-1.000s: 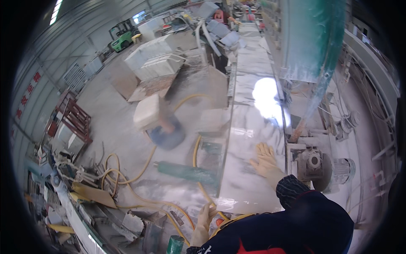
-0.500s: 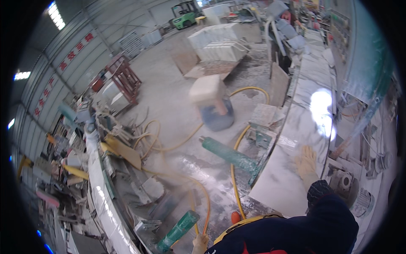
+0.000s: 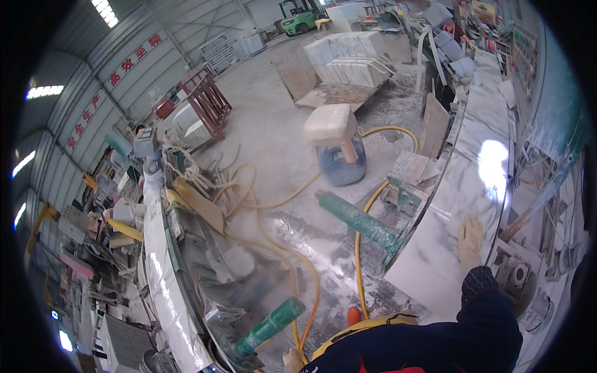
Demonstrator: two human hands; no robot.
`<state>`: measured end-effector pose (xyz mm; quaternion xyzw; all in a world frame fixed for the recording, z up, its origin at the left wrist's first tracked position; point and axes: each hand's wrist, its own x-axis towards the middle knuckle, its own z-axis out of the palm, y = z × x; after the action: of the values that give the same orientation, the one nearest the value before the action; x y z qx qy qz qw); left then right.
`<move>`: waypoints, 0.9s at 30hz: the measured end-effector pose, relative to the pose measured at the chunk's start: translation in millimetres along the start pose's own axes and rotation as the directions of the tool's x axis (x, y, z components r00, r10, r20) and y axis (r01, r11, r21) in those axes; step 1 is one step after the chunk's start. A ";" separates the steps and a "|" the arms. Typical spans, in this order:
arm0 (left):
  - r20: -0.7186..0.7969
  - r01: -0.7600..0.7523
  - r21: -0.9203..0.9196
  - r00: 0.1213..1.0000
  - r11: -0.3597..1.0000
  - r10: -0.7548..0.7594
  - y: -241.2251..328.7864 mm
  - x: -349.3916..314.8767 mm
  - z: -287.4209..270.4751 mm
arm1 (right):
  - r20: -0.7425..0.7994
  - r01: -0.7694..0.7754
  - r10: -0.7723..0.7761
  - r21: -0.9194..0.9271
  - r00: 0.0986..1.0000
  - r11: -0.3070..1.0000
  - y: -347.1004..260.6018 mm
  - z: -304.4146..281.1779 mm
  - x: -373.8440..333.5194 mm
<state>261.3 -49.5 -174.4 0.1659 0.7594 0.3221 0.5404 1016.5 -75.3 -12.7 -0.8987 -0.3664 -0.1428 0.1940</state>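
Note:
My right hand (image 3: 471, 241), in a pale yellow glove below a dark knitted cuff, lies on a white marble slab (image 3: 429, 261) with grey veins. Its fingers stretch out along the surface, close to the slab's right edge, and nothing shows in its grasp. At the lower edge my left hand (image 3: 292, 359), also in a pale glove, shows only in part, next to a yellow hose (image 3: 316, 292). Its fingers are too hidden to tell what they do. Just left of it a green roller (image 3: 271, 326) slants upward.
Another green roller (image 3: 357, 219) juts out left of the slab. A blue stool-like container with a beige top (image 3: 331, 124) stands on the floor. Slabs rest on a pallet (image 3: 336, 96) behind it. A motor (image 3: 536, 311) sits right of my arm. A green forklift (image 3: 301, 17) is far back.
The whole view has shifted, so the surroundings sit farther right and lower. My right hand's spread fingers have drawn closer together, and the hand is slightly nearer the slab's right edge.

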 end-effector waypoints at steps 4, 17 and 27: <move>0.086 -0.331 0.087 0.942 0.940 0.324 8.4 18.6 -2.1 | 0.042 -0.019 0.021 -0.052 0.999 0.998 -1.6 -1.1 5.8; -0.019 -0.116 0.358 0.991 0.926 0.131 42.6 -3.4 37.5 | 0.065 0.065 -0.058 -0.117 0.996 0.991 -2.4 -4.9 14.6; 0.226 -0.149 0.009 0.963 0.989 0.144 28.1 20.3 70.1 | 0.262 0.102 -0.059 -0.154 0.963 0.983 -36.8 -29.0 -33.1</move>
<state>316.3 5.1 -184.8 0.2640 0.6832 0.3303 0.5954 964.0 -84.3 8.8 -0.9070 -0.4115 -0.0633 0.0632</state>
